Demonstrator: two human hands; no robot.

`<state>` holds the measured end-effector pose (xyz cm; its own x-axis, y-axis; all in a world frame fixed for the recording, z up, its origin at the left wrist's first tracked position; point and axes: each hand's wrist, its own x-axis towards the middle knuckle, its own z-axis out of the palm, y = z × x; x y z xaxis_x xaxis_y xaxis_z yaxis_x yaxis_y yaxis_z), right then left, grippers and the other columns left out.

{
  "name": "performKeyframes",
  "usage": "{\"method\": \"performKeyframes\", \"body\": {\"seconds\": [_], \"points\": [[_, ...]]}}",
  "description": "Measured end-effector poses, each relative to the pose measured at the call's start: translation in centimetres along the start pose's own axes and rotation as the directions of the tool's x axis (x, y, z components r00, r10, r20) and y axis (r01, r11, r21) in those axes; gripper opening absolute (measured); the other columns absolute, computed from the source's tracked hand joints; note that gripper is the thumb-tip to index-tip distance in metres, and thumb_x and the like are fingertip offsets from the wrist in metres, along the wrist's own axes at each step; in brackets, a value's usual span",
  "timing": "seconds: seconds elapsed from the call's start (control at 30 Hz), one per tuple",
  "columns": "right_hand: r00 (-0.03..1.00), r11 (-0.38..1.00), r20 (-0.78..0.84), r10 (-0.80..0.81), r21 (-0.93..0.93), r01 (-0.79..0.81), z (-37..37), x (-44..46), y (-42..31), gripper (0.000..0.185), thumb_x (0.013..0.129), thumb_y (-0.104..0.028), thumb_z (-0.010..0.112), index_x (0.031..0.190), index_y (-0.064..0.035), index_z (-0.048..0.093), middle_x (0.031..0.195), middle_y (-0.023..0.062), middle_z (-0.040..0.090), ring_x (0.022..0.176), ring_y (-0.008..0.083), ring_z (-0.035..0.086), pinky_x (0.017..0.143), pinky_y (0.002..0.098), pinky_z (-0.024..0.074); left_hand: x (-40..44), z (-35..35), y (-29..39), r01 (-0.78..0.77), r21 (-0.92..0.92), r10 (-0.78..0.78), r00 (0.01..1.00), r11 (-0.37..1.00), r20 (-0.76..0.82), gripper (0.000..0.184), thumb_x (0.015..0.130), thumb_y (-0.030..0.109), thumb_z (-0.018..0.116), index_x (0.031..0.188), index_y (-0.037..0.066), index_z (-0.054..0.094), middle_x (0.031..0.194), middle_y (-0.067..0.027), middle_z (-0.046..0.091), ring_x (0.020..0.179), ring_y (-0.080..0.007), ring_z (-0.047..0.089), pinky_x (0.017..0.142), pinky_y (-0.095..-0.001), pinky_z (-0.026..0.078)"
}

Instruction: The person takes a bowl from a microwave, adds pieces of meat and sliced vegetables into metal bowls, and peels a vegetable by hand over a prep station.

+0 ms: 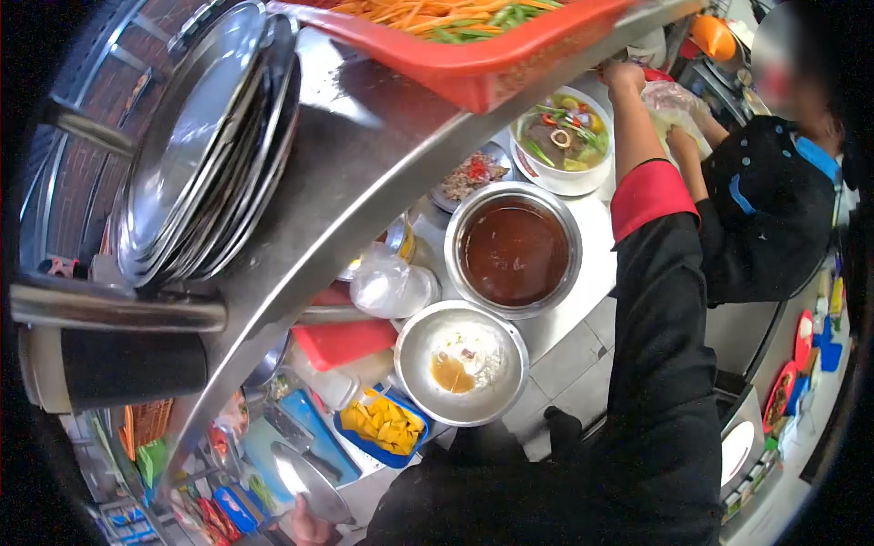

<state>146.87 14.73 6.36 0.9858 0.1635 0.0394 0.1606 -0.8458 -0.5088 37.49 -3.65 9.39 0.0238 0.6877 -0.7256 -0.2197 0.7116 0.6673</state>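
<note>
My left hand (309,528), partly cut off by the bottom edge, is closed on the rim of a shiny metal plate (308,480). The plate is tilted beside a blue cutting board (320,437) with a knife on it. My right arm stretches far forward, and my right hand (624,80) is curled near the shelf edge. What its fingers hold, if anything, I cannot make out. Close by it stands a white bowl of soup (563,132) with meat and vegetables. Nearer me are a metal pot of brown sauce (513,250) and a metal bowl (462,362) with white and amber residue.
A steel shelf (364,136) overhangs the left side, bearing stacked metal plates (196,136) and a red basket (492,55) of cut vegetables. A blue container of yellow pieces (387,423) sits at the counter's edge. Another person (765,209) works at right, hands at a plastic bag.
</note>
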Motion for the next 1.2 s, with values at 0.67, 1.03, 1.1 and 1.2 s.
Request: {"method": "performKeyframes", "body": {"seconds": [0.67, 1.03, 1.1, 1.2], "points": [[0.979, 0.894, -0.036, -0.201, 0.401, 0.198, 7.2, -8.4, -11.0, 0.058, 0.090, -0.045, 0.058, 0.132, -0.0056, 0.053, 0.122, 0.0109, 0.063, 0.112, 0.0247, 0.060, 0.098, 0.0379, 0.0448, -6.3, 3.5, -0.3, -0.197, 0.031, 0.199, 0.973, 0.980, -0.119, 0.033, 0.096, 0.031, 0.060, 0.124, 0.013, 0.058, 0.118, -0.0020, 0.065, 0.110, -0.0237, 0.060, 0.098, -0.0418, 0.044], [0.973, 0.797, -0.023, -0.230, 0.570, 0.201, 7.7, -9.7, -11.3, 0.050, 0.093, -0.037, 0.056, 0.130, -0.0035, 0.053, 0.125, 0.0125, 0.060, 0.114, 0.0262, 0.057, 0.102, 0.0386, 0.0421, -9.0, 3.5, -1.3, -0.228, 0.026, 0.230, 0.960, 0.973, -0.161, 0.043, 0.097, 0.033, 0.058, 0.136, 0.016, 0.051, 0.125, -0.0034, 0.062, 0.115, -0.0239, 0.058, 0.099, -0.0422, 0.044], [0.968, 0.772, -0.026, -0.249, 0.598, 0.215, 8.0, -9.1, -10.6, 0.049, 0.094, -0.036, 0.055, 0.130, -0.0031, 0.053, 0.125, 0.0128, 0.060, 0.114, 0.0265, 0.056, 0.103, 0.0387, 0.0416, -6.0, -6.2, -3.1, -0.331, 0.258, 0.381, 0.908, 0.908, -0.173, 0.048, 0.094, 0.034, 0.061, 0.135, 0.012, 0.050, 0.119, -0.0061, 0.064, 0.103, -0.0274, 0.062, 0.088, -0.0416, 0.050], [0.940, 0.679, -0.001, -0.341, 0.691, 0.247, 9.2, -7.7, -9.2, 0.046, 0.095, -0.034, 0.054, 0.129, -0.0025, 0.053, 0.126, 0.0132, 0.059, 0.115, 0.0269, 0.055, 0.104, 0.0389, 0.0409, -8.6, -0.5, -1.5, -0.129, -0.033, 0.107, 0.919, 0.991, -0.380, 0.043, 0.092, 0.031, 0.064, 0.126, 0.008, 0.055, 0.104, -0.0064, 0.068, 0.077, -0.0259, 0.068, 0.061, -0.0362, 0.056]]}}
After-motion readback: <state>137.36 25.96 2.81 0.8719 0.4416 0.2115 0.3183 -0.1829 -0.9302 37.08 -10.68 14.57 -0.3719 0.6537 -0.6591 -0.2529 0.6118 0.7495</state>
